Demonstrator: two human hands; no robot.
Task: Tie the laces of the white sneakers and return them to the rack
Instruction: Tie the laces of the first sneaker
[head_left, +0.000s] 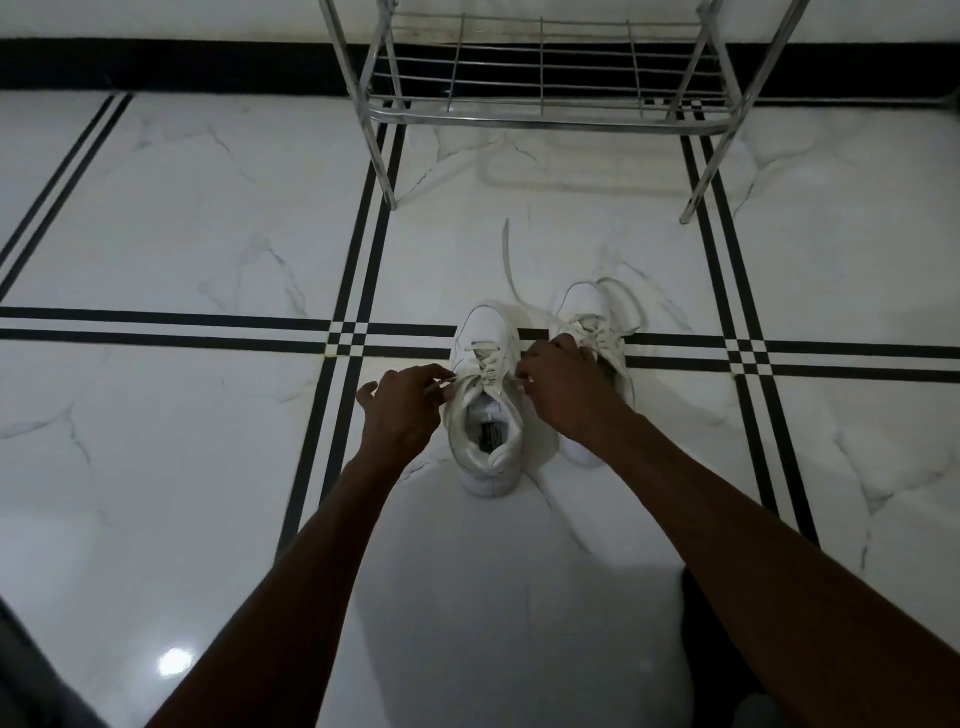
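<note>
Two white sneakers stand side by side on the tiled floor, toes pointing away from me. The left sneaker (485, 415) is nearer, its opening facing up. My left hand (402, 408) pinches a lace end at its left side, and my right hand (563, 387) pinches the lace at its right side. The right sneaker (592, 322) is partly hidden behind my right hand; its laces lie loose around its toe. One long loose lace (508, 260) trails away across the floor toward the metal shoe rack (540, 122), which stands just beyond the shoes.
The floor is glossy white marble tile (208, 234) with black double stripes. A black skirting band (156, 65) runs along the wall behind the rack. The rack's legs (387, 171) stand on the floor left and right of the shoes.
</note>
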